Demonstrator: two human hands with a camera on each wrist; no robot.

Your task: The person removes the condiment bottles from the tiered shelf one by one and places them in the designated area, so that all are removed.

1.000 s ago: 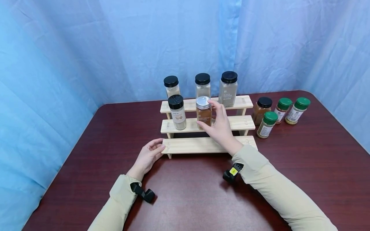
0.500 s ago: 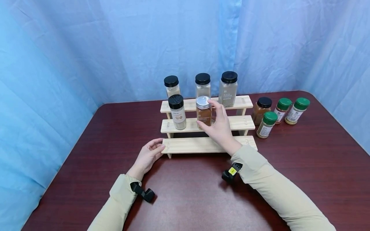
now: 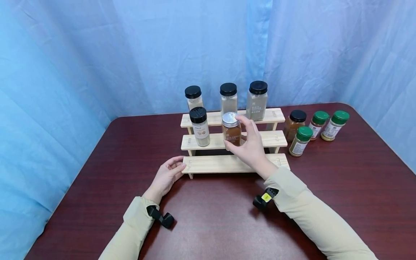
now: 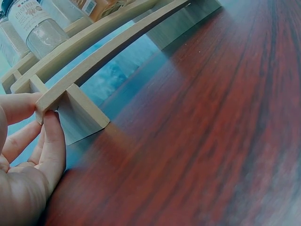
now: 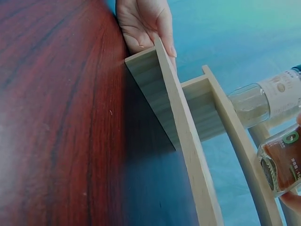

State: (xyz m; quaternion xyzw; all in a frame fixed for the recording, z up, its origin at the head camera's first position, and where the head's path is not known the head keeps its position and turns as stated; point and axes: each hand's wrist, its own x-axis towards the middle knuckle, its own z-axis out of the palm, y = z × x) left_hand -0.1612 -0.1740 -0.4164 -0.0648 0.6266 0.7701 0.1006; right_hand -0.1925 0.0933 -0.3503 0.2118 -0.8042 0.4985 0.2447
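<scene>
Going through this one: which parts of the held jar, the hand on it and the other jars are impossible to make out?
- Right hand: right wrist view, mostly cut off by the right edge.
- Brown jar's lid: right wrist view, beyond the right edge.
- Middle back jar's base: head view, behind the brown jar.
- Green-lidded jars' print: head view, too small.

Right hand (image 3: 249,146) and jar (image 3: 232,133) now sit slightly nearer and farther right than before; in head view, jar's base now overlaps middle shelf's (image 3: 271,139) near edge.
</scene>
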